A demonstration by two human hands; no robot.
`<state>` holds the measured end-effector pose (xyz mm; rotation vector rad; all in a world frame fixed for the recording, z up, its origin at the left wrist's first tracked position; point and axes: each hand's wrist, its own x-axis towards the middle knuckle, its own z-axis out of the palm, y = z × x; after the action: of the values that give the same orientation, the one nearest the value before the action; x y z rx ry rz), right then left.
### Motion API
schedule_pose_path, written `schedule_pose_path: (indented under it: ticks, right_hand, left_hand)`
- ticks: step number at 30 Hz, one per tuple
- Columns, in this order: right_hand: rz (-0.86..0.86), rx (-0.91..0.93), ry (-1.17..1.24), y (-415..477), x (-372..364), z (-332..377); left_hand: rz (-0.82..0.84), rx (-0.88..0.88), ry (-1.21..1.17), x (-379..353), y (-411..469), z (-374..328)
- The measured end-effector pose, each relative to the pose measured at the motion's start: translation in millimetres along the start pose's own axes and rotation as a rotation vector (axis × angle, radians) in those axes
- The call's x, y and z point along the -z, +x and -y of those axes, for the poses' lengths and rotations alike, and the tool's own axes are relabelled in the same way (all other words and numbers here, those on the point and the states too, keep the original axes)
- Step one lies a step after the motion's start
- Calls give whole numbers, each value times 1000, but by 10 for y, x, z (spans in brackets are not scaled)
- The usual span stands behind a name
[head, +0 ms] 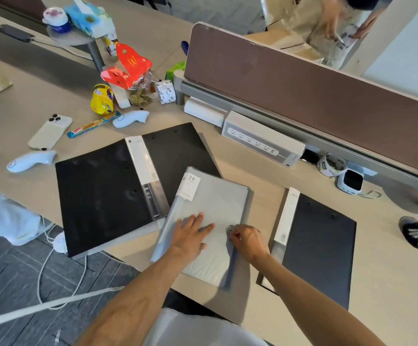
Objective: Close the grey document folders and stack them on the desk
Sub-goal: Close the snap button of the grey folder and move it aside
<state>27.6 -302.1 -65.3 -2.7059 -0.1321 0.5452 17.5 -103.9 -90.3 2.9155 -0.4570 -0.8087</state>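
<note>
Light grey folder point(210, 211) shut, lying tilted at centre of the bench point(265, 196), its top-left corner overlapping the open dark folder point(118, 191) at 9 o'clock. Third folder point(320, 248), dark cover, closed, lies at 3 o'clock, apart from the grey one. Left hand point(190, 233) flat, fingers spread, pressing the grey cover. Right hand point(248, 242) fingers pinched narrow on a small round snap point(228, 229) at the cover's right edge.

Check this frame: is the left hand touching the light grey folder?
Touching. The head view shows the left hand lying flat, palm down, on the cover of the light grey folder, with no gap visible beneath the fingers.
</note>
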Motion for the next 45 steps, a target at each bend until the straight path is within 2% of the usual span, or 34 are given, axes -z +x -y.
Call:
schedule_pose_path:
  ticks: [6,8,11,14,16,18,22,25,28,34,38,42,45]
  right_hand:
    - [37,-60,77,-5,-1,-64]
    - [-28,-130,172,2,39,-65]
    - [-86,-265,276,30,86,-19]
    - [-89,-385,443,72,66,76]
    - [-97,-443,555,78,27,127]
    - [-137,-487,633,51,11,148]
    - [-243,-626,846,12,32,103]
    - [-309,-729,1031,-1,70,73]
    - [-403,-719,1117,-22,182,40]
    - [-564,-694,1157,-250,524,-365]
    - [-618,-735,1136,-539,682,-875]
    - [-539,-735,964,-846,726,-1414]
    - [-463,-763,906,-892,645,-1892]
  left_hand:
    - [-124,-57,6,125,5,150]
    - [-165,-2,-8,190,24,185]
    - [-236,191,-106,259,66,250]
    - [-210,413,-423,313,156,320]
    - [-245,456,-677,365,220,356]
    - [-292,442,-863,410,265,407]
    - [-207,473,-1322,481,312,537]
    - [-137,413,-1493,670,302,555]
    - [-100,292,-1629,908,318,444]
    - [-5,150,-1608,1102,442,-165]
    - [-10,63,-1474,1024,514,-853]
    - [27,82,-1270,879,605,-1507]
    - [16,119,-1085,499,1000,-1693]
